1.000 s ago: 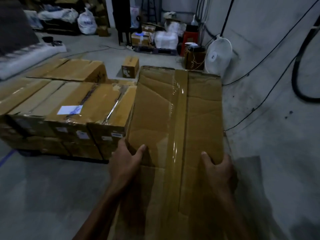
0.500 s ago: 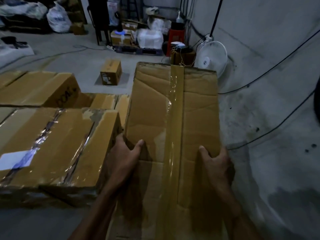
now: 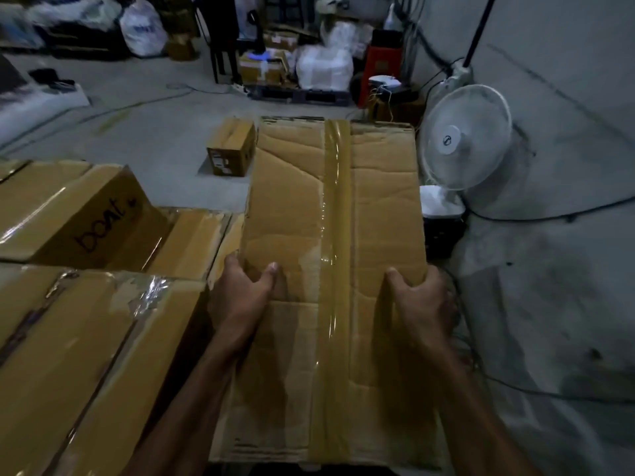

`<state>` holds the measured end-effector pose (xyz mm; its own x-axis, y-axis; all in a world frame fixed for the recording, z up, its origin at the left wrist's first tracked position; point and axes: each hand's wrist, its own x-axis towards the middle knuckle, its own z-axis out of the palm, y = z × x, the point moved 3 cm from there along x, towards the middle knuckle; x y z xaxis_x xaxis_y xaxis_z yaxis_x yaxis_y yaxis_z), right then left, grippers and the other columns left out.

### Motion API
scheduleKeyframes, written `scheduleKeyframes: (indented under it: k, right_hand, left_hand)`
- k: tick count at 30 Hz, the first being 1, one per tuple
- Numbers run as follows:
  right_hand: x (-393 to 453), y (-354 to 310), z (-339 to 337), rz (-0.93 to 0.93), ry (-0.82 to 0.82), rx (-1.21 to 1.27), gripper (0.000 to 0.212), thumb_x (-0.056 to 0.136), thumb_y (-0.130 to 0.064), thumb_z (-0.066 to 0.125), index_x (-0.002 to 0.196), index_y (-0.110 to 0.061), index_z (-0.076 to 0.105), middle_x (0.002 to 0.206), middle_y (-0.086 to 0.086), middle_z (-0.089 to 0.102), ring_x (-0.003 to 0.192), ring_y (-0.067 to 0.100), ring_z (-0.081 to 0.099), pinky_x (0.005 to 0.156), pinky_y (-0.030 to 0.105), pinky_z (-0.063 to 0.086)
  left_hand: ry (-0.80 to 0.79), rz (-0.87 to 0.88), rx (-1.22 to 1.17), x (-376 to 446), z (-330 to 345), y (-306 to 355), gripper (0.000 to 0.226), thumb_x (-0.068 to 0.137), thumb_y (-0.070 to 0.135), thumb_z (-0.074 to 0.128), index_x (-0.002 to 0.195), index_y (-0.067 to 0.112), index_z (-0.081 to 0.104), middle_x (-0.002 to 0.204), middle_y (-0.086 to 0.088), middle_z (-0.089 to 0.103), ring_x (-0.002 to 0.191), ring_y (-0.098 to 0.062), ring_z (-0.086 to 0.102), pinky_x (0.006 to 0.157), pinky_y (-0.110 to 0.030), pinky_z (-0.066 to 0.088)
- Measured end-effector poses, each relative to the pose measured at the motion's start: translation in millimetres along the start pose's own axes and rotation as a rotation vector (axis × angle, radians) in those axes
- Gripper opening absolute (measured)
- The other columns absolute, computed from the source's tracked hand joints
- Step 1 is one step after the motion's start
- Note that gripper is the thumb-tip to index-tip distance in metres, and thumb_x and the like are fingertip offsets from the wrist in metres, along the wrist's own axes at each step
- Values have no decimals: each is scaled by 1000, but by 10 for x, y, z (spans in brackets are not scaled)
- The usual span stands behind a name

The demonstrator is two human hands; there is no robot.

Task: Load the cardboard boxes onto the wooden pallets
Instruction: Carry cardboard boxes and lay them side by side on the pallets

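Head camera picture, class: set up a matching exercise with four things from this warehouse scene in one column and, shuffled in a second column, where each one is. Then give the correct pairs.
Things
1. long taped box
2. small cardboard box
3. white fan
4. box printed "boat"

Places
A. standing by the wall on the right
B. alone on the bare floor, ahead
C. on top of the stacked boxes at the left
D. gripped at its sides by the left hand and right hand

Pairs: 1-D, 2-B, 3-A, 4-C
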<state>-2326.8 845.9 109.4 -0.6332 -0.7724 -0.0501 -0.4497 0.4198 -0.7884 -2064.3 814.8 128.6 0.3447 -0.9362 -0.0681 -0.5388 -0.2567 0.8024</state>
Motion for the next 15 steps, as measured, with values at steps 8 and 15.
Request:
scheduleKeyframes:
  k: [8, 15]
  right_hand:
    - [1497, -751, 692, -72, -100, -26, 59, 86, -57, 62, 126, -14, 55, 111, 5, 63, 101, 29, 60, 83, 38, 47]
    - [2811, -1371, 1718, -91, -155, -22, 56, 90, -52, 63, 128, -13, 53, 104, 2, 55, 98, 25, 56, 79, 34, 41]
  left_hand:
    - [125, -38, 23, 1446, 434, 526, 56, 87, 48, 66, 129, 16, 50, 122, -5, 62, 108, -29, 59, 78, -31, 36]
    - [148, -73, 15, 3109, 953, 638, 58, 87, 50, 65, 128, 12, 52, 122, -8, 63, 108, -31, 59, 77, -32, 38]
